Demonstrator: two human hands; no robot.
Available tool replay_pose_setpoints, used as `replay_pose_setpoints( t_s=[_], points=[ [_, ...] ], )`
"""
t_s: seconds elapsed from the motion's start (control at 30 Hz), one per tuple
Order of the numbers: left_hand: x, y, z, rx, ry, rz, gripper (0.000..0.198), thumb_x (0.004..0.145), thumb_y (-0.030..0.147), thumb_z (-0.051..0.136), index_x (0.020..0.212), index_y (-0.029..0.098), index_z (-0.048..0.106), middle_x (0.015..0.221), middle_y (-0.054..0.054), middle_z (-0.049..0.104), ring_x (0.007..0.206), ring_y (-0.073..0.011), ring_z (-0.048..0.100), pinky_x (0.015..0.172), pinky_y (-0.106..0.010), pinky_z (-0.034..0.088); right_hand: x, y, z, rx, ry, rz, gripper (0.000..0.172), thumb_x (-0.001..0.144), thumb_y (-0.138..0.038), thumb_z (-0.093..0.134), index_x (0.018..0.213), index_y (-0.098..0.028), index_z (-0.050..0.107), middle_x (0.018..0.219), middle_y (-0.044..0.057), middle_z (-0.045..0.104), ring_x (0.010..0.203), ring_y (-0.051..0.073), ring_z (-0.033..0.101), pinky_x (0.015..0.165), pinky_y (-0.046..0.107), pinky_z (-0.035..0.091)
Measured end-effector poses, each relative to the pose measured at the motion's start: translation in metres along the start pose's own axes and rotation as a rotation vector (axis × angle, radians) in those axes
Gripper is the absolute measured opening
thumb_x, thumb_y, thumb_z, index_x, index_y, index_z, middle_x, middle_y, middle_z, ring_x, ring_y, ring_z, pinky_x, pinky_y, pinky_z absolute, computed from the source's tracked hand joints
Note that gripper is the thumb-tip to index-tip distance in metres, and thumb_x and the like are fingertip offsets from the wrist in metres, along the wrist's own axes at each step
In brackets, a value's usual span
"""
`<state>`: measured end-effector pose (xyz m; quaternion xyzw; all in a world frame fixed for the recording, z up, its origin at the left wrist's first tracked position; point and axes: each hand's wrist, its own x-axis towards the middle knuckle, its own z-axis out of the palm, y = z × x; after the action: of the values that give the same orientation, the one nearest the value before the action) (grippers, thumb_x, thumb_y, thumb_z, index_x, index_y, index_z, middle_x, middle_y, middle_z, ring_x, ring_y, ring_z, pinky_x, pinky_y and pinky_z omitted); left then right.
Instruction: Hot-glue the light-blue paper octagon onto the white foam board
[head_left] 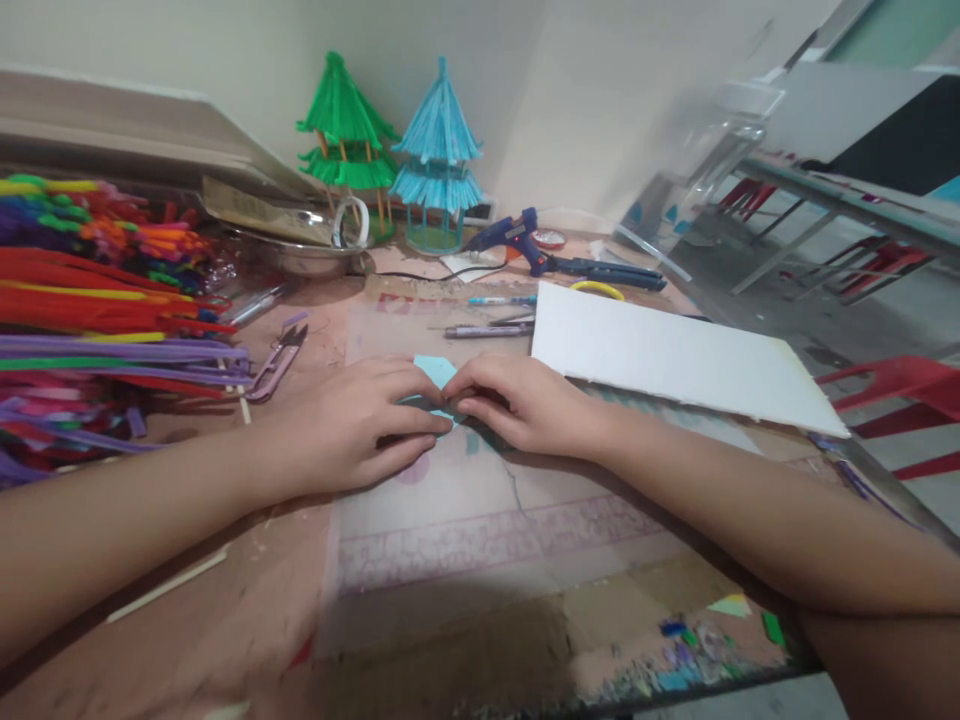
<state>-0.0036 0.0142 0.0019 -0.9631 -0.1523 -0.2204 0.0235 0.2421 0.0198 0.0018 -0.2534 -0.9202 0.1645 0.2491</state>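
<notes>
A small light blue piece [433,371], flat like paper or thin foam, lies between my hands in the middle of the work surface. My left hand [360,420] is curled over its left side, with the fingers bent round it. From the other side, my right hand [517,400] pinches its right edge between thumb and forefinger. Fingers cover much of the piece, so its whole shape is hidden. Beneath both hands is a pale translucent sheet [450,520] with a faint pink pattern.
Bundles of coloured pipe cleaners [97,300] fill the left, beside thread snips [279,362]. Green [349,120] and blue [441,130] tiered towers stand behind, near a glue gun [517,235]. A white board [675,355] lies right. Scraps [697,645] sit along the front edge.
</notes>
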Motion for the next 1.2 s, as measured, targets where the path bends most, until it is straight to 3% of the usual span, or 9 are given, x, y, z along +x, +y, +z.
replay_pose_setpoints(
  t_s=[0.33,0.5,0.6,0.9,1.1,1.2],
  points=[
    [0.001,0.0,-0.002,-0.016,-0.026,-0.011,0.03,0.103,0.026,0.047,0.108,0.02,0.076,0.108,-0.01,0.073,0.099,-0.0253,0.068,0.088,-0.042,0.058,0.0,-0.004,-0.005,-0.008,-0.096,0.043,0.011,0.096,-0.019,0.054,0.098,-0.017,0.064,0.09,0.006,0.072,0.08,0.018,0.063,0.072,0.029,0.045],
    [0.003,0.001,-0.003,-0.026,-0.065,-0.017,0.031,0.104,0.027,0.044,0.111,0.019,0.073,0.106,-0.01,0.072,0.097,-0.0245,0.067,0.086,-0.041,0.056,0.002,0.003,-0.008,0.053,0.074,0.141,0.014,0.096,-0.022,0.051,0.1,-0.017,0.063,0.091,0.005,0.072,0.076,0.016,0.062,0.068,0.027,0.044],
    [0.002,0.002,-0.002,0.0,-0.086,-0.022,0.034,0.105,0.027,0.041,0.117,0.021,0.073,0.106,-0.011,0.071,0.097,-0.0255,0.066,0.085,-0.042,0.056,0.003,0.007,-0.007,0.074,0.097,0.183,0.014,0.095,-0.023,0.052,0.101,-0.018,0.063,0.089,0.004,0.072,0.074,0.016,0.062,0.068,0.027,0.045],
    [0.002,0.002,-0.001,-0.008,-0.101,-0.029,0.034,0.105,0.026,0.042,0.123,0.024,0.071,0.115,-0.012,0.069,0.104,-0.025,0.065,0.091,-0.041,0.055,0.001,0.001,-0.007,-0.011,-0.09,0.046,0.012,0.096,-0.018,0.052,0.099,-0.018,0.063,0.094,0.008,0.072,0.082,0.019,0.063,0.074,0.03,0.047],
    [0.003,0.003,-0.003,-0.017,-0.125,-0.038,0.036,0.106,0.027,0.04,0.122,0.023,0.072,0.108,-0.011,0.07,0.1,-0.0249,0.065,0.087,-0.041,0.056,0.003,0.006,-0.006,-0.218,-0.095,0.003,0.02,0.098,-0.017,0.043,0.101,-0.015,0.063,0.095,0.013,0.07,0.089,0.024,0.062,0.079,0.035,0.046],
    [0.003,0.003,-0.004,-0.014,-0.126,-0.038,0.036,0.105,0.027,0.04,0.122,0.022,0.073,0.109,-0.011,0.07,0.1,-0.0256,0.065,0.087,-0.042,0.056,0.003,0.004,-0.006,-0.199,-0.101,0.017,0.018,0.098,-0.017,0.045,0.101,-0.017,0.062,0.094,0.011,0.07,0.088,0.023,0.062,0.079,0.034,0.046]
  ],
)
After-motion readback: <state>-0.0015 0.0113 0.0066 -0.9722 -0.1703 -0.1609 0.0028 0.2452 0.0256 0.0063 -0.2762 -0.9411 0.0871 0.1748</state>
